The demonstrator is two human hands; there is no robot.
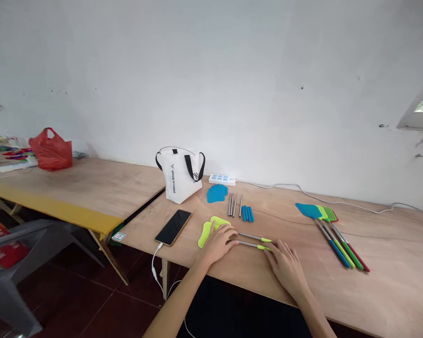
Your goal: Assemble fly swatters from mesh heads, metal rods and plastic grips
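left hand [219, 243]: fingers curled over the rods of two green swatters [211, 228], likely gripping | right hand [286, 265]: flat, unclenched, fingertips touching their handle ends | swatters: lying near the table [391, 281] front edge, phone [173, 227] just left

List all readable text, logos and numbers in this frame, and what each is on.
White tote bag: vertical black print, seems to end in "STUDIO"; the first word is too blurred.
Sticker on the corner of the table: red mark, too small to read.
Power strip: blue markings, unreadable.
Red boxes at far left: white print, blurred.
No other text is legible.
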